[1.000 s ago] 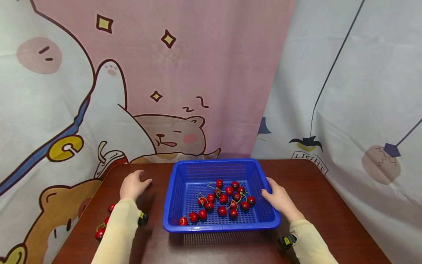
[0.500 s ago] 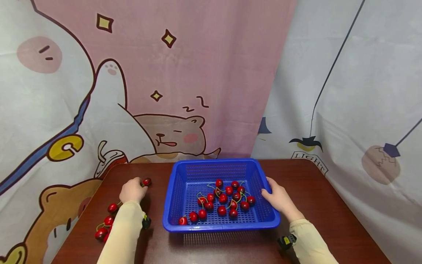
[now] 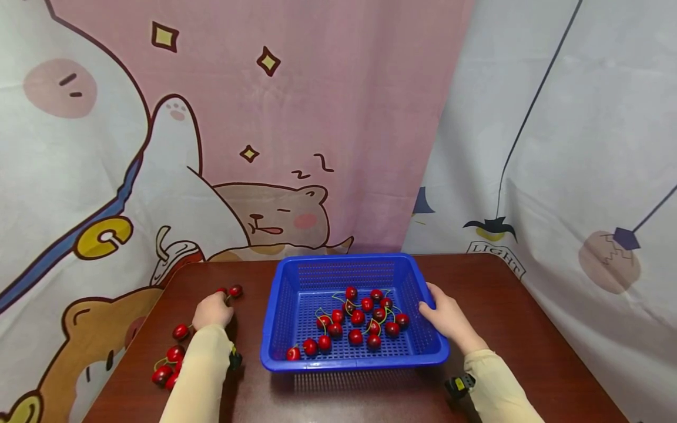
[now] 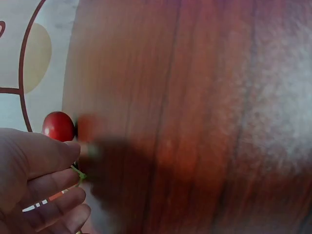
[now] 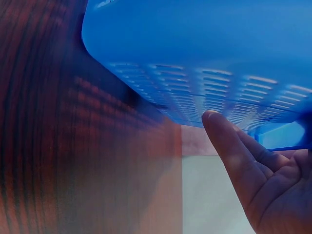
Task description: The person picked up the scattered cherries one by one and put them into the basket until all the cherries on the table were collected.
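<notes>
At the left of the table, my left hand [image 3: 213, 311] has its fingers curled, pinching a green cherry stem [image 4: 79, 173]. Two red cherries [image 3: 235, 291] lie just beyond the fingertips; one of them is partly hidden by the hand. The left wrist view shows one cherry [image 4: 58, 126] past the thumb. My right hand [image 3: 448, 314] grips the right rim of a blue plastic basket [image 3: 355, 366], thumb over the edge. In the right wrist view, fingers [image 5: 229, 146] lie against its slotted outside. Several cherries [image 3: 358, 318], some with green stems, are inside the basket.
More loose cherries [image 3: 163, 375] lie on the brown wooden table [image 3: 254, 393] beside the left forearm, and one cherry [image 3: 180, 332] is a little farther back. A curtain with cartoon animals [image 3: 370, 117] hangs behind the table.
My left hand has drawn back and curled its fingers, uncovering two cherries in front of it and others by the forearm. The right hand and the basket have stayed in place.
</notes>
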